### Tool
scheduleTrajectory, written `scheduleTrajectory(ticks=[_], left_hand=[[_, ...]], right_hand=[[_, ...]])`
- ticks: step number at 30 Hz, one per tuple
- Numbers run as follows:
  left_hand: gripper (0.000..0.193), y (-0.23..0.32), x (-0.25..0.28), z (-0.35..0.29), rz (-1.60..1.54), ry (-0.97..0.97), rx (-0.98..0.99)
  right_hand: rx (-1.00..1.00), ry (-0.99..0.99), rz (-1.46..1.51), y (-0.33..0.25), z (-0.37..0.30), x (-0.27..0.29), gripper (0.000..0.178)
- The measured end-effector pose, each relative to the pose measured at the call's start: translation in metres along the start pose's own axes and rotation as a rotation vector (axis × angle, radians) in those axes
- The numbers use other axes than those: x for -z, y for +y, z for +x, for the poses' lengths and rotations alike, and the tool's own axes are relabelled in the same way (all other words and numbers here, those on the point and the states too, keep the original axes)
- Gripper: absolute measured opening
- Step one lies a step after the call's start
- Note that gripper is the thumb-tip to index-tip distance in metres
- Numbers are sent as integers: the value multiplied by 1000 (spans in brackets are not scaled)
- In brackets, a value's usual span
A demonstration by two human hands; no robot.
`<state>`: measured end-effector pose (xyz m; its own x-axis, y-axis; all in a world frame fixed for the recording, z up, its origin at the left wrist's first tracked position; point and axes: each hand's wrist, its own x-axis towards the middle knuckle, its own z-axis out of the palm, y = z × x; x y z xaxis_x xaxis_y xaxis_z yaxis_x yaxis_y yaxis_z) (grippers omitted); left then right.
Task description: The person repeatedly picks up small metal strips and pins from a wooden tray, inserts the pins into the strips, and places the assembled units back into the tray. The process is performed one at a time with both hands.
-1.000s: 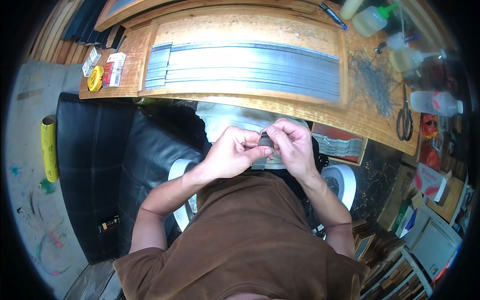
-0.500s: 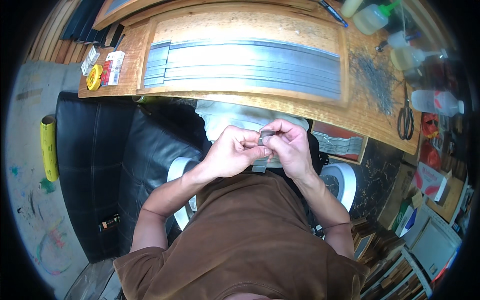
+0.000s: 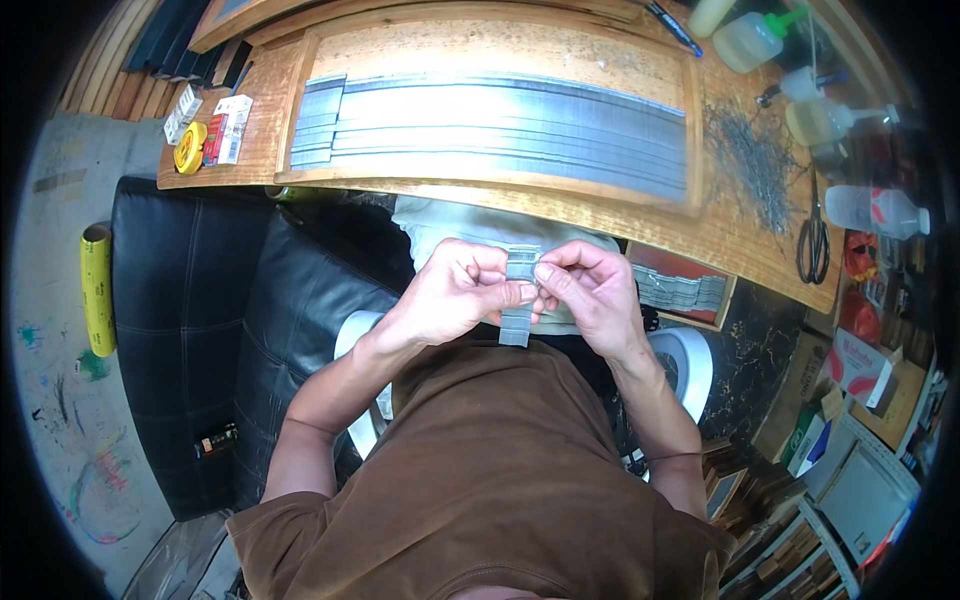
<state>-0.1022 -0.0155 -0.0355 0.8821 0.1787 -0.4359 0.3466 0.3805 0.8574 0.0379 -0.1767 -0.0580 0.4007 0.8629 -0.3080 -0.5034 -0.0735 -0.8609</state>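
Both hands meet in front of the person's chest, just below the near edge of the wooden table (image 3: 560,205). The left hand (image 3: 455,295) and the right hand (image 3: 590,290) pinch a short grey metal strip (image 3: 518,298) between thumbs and fingertips; it stands upright between them, with its lower end hanging free. On the table, a shallow wooden tray (image 3: 500,45) carries long grey strips (image 3: 510,130) laid side by side. Scissors (image 3: 812,240) lie near the right edge, and a yellow tape measure (image 3: 189,147) lies near the left edge.

both hands (image 3: 525,290) pinch grey metal strip (image 3: 518,300) upright above lap, below wooden tray (image 3: 690,130).
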Motion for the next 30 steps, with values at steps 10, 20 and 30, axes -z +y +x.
scheduleTrajectory(ticks=[10,20,30], left_hand=[[14,-5,3,-1,-49,-1,29],[37,2,-2,-9,-158,-18,2],[36,-6,1,-8,-83,-51,27]], right_hand=[[30,113,5,-5,-1,-5,10],[216,61,-637,-33,-2,-4,7],[179,73,-667,-39,3,-8,8]])
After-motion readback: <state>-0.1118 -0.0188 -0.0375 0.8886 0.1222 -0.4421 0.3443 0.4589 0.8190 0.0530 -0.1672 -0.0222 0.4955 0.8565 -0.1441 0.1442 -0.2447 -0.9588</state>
